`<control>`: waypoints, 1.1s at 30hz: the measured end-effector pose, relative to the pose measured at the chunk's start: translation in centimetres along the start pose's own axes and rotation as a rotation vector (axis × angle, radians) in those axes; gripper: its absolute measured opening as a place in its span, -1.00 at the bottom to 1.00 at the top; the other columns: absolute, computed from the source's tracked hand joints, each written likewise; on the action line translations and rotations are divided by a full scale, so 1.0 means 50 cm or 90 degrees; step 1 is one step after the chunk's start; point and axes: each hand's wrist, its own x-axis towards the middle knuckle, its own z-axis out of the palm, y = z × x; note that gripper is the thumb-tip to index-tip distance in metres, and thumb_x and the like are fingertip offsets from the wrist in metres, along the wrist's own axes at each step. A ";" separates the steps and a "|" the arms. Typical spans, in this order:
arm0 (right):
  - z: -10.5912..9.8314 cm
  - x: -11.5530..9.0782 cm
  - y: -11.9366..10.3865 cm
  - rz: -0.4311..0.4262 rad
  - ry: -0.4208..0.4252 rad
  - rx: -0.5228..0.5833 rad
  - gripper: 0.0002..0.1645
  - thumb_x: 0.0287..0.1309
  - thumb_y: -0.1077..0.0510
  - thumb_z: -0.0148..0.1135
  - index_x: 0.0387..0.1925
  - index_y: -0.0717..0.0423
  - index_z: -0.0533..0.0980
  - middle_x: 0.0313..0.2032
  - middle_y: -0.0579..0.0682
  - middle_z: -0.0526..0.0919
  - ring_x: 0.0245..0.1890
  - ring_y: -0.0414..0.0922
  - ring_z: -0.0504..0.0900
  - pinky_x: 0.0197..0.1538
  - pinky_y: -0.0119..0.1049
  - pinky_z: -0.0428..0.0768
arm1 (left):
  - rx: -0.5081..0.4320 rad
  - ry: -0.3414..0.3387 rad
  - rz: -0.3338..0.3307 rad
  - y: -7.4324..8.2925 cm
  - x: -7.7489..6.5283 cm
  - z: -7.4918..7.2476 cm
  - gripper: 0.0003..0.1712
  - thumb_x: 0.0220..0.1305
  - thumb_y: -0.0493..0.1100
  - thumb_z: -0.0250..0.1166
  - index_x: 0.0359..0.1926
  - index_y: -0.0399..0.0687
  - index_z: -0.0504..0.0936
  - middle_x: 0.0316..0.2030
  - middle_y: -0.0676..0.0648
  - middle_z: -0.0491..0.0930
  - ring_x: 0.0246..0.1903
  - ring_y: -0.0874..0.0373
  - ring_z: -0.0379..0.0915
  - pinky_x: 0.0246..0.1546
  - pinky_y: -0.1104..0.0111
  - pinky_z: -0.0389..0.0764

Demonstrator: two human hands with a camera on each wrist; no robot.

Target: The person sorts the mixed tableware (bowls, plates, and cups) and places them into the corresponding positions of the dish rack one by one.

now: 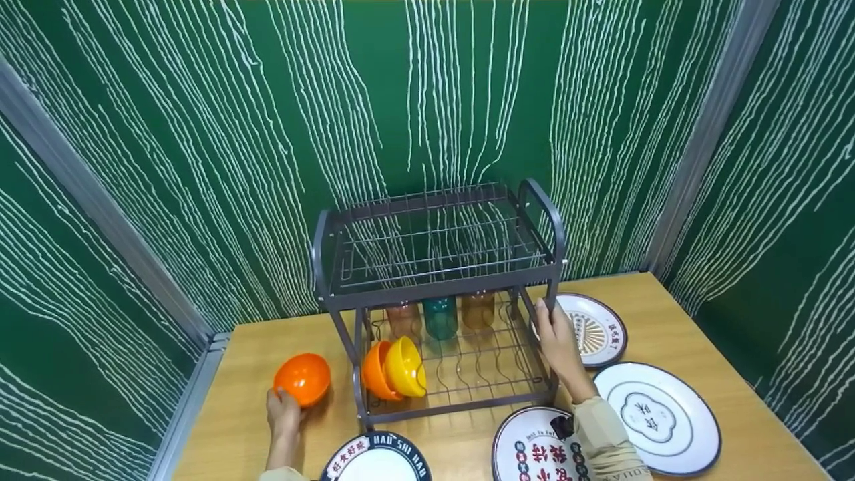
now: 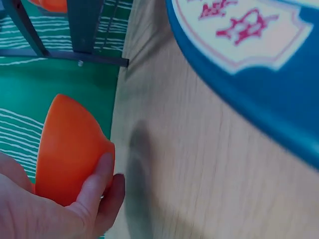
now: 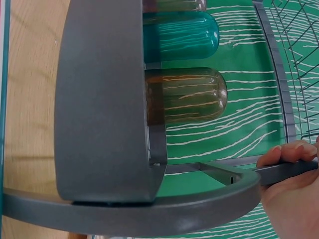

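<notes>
My left hand (image 1: 284,415) holds an orange bowl (image 1: 304,379) over the table's left side. In the left wrist view the fingers are at the base of the tilted bowl (image 2: 72,149), which is above the tabletop. My right hand (image 1: 560,344) grips the right upright of a dark two-tier dish rack (image 1: 441,286); the right wrist view shows its fingers (image 3: 294,152) curled round the bar. On the rack's lower tier, an orange bowl (image 1: 375,375) and a yellow bowl (image 1: 403,367) lean together at the left.
Behind these bowls stand pink (image 1: 403,321), teal (image 1: 440,318) and amber (image 1: 478,311) cups. Plates lie right of the rack, one (image 1: 609,334) partly behind my hand and a larger one (image 1: 688,414). A lettered plate (image 1: 511,447) and a blue-rimmed plate (image 1: 401,451) lie in front.
</notes>
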 end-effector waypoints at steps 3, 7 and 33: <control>0.000 0.000 0.000 0.000 -0.002 0.004 -0.65 0.42 0.18 -0.12 -0.46 0.32 0.33 -0.65 -0.06 0.28 -0.65 -0.23 0.23 -0.57 -0.35 0.23 | -0.026 0.002 0.007 0.003 -0.013 0.000 -0.39 0.50 0.00 -0.44 0.29 -0.42 0.00 0.20 -0.53 0.09 0.10 -0.34 0.21 -0.22 0.11 0.62; 0.000 0.000 0.002 -0.005 -0.005 0.005 -0.65 0.43 0.18 -0.12 -0.46 0.34 0.33 -0.66 -0.04 0.29 -0.66 -0.23 0.23 -0.58 -0.35 0.24 | -0.061 -0.006 0.013 0.007 -0.033 0.001 -0.33 0.48 0.11 -0.44 0.32 -0.35 0.00 0.21 -0.48 0.12 0.09 -0.30 0.25 -0.19 0.10 0.61; -0.004 -0.001 0.002 0.014 -0.038 0.034 -0.64 0.44 0.13 -0.13 -0.36 0.37 0.33 -0.61 -0.02 0.32 -0.63 -0.16 0.26 -0.56 -0.32 0.26 | -0.091 0.062 0.011 0.054 -0.205 0.000 -0.24 0.39 0.32 -0.35 0.40 -0.05 0.10 0.26 -0.35 0.22 0.12 -0.19 0.26 -0.26 0.43 0.49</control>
